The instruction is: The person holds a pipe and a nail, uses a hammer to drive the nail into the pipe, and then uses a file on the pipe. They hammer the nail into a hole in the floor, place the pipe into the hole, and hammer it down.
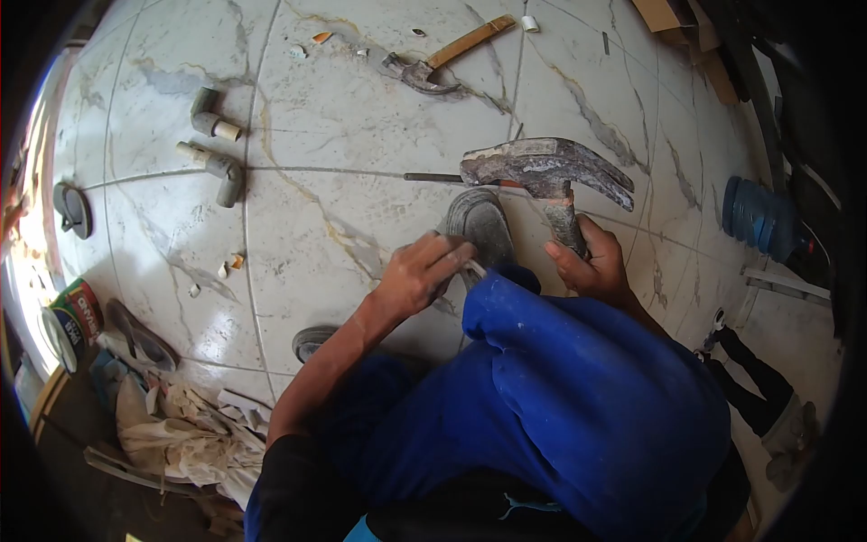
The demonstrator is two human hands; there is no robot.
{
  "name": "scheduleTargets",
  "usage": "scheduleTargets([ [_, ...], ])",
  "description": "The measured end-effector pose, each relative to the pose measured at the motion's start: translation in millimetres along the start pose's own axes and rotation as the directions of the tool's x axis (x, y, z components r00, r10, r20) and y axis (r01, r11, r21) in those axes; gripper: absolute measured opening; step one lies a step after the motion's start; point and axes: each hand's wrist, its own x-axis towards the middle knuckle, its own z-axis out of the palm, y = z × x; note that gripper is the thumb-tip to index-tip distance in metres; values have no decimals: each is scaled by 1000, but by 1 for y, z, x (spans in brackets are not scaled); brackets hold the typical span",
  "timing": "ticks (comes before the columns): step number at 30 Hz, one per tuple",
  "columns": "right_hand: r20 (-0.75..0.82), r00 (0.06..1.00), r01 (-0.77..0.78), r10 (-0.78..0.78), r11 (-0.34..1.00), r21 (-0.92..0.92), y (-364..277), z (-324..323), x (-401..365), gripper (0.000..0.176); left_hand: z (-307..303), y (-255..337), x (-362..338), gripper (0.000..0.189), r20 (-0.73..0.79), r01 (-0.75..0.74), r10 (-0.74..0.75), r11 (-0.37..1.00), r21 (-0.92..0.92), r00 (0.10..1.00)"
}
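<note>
My right hand [593, 257] is wrapped round the worn handle of a claw hammer [533, 165], whose crusted head is raised over the floor with its claw pointing right. My left hand [423, 271] is closed, with its fingers pinched beside my blue-trousered knee [506, 303]. A small pale end shows at those fingertips, too little to name. Below the hammer head my dark shoe [481, 226] rests on the tiles. A thin dark rod [432, 177] with a reddish part lies on the floor, partly hidden by the hammer head.
A second hammer [424, 72] with a wooden handle lies ahead on the marbled tiles. Two grey pipe elbows [217, 117] are at left. Around them are small chips, a sandal [72, 210], a can [77, 316], crumpled sacking [181, 434], a blue bottle [759, 215] and cardboard [673, 18].
</note>
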Motion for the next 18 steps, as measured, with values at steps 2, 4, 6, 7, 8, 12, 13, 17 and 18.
scheduleTargets([
  [2,-5,1000,-10,10,1000,14,3,1,-6,26,2,12,-2,7,-105,20,-31,994,-105,994],
  [4,-30,996,-78,81,993,91,4,-2,-8,25,9,18,-10,10,-249,318,-397,898,-304,883],
  [6,-54,995,-83,89,992,100,6,-2,-9,25,2,6,-14,14,-268,489,-585,799,-350,765],
  [7,-70,992,-95,102,991,98,7,-3,-12,24,-1,6,-17,14,-273,521,-643,752,-404,715],
  [8,-82,990,-106,114,989,104,8,-3,-14,24,-2,2,-21,12,-270,513,-616,777,-366,740],
  [12,-57,985,-153,162,979,131,7,-3,-14,25,2,-2,-30,9,-249,391,-430,900,-194,868],
  [13,-46,983,-169,176,978,119,7,-4,-14,26,5,-2,-31,11,-240,307,-332,942,-135,912],
  [17,-62,992,-114,114,993,-8,8,-8,-14,28,9,-6,-37,20,-187,169,-184,981,-93,965],
  [18,-65,997,-48,45,998,-36,9,-8,-14,25,9,-7,-38,24,-178,143,-151,988,-55,972],
])
